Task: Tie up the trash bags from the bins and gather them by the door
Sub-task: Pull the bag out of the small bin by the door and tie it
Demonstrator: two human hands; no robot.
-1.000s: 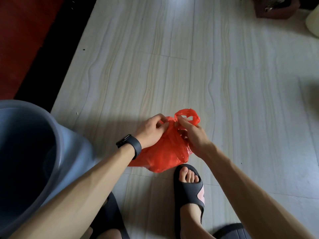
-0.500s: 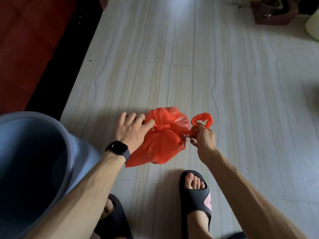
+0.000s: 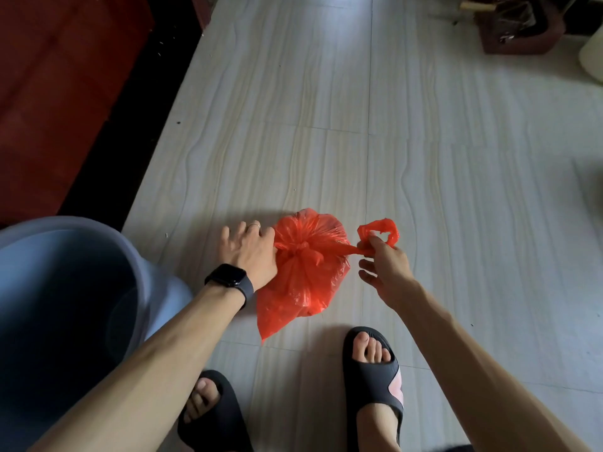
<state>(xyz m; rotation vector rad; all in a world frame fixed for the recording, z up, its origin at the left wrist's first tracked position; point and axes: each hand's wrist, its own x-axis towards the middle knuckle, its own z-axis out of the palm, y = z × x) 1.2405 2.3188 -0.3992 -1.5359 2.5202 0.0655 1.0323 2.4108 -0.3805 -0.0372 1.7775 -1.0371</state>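
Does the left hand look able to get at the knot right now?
Probably yes: the left hand touches the bag right beside the knot, nothing between them; the right hand pinches the handle on the far side.

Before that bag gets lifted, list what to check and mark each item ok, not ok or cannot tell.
1. Knot closed on the red trash bag: ok, the neck is cinched.
2. Right hand grip: ok, it pinches the taut handle loop.
3. Left hand grip: cannot tell, fingers spread against the bag, thumb hidden.
4. Bag intact: cannot tell, underside hidden.
5. Right sandal apart from the bag: ok.
6. Route to the door: cannot tell, no door in view.
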